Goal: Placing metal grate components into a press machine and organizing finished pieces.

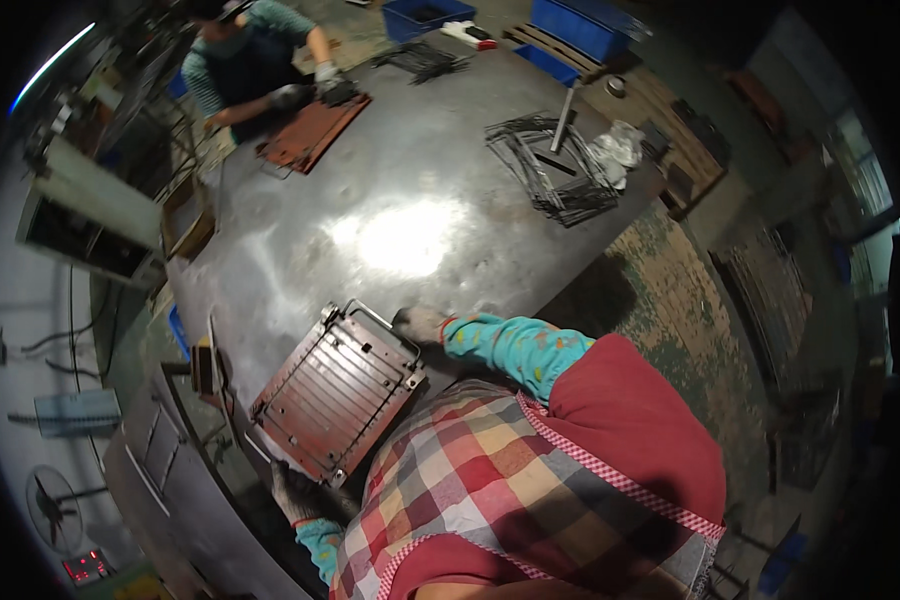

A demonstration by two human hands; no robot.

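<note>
A reddish-brown ribbed metal plate fixture [335, 395] lies tilted at the near edge of the metal table, close to my body. Along its far right side runs a bent metal wire [375, 318]. My right hand [425, 325], gloved with dark fingertips, is closed at this wire beside the fixture. By the fixture's near left corner is my left hand [298, 492], also gloved and partly shaded. A thin pale metal rod [257, 447] sticks out from its fingers, which look closed on it.
Across the metal table [300, 240], a co-worker handles another red plate fixture [315, 132]. Bent wire frames [550, 170] are piled at the far right, beside a clear plastic bag [618, 150]. More dark wires [420, 62] lie at the far edge. Blue bins [580, 28] stand beyond.
</note>
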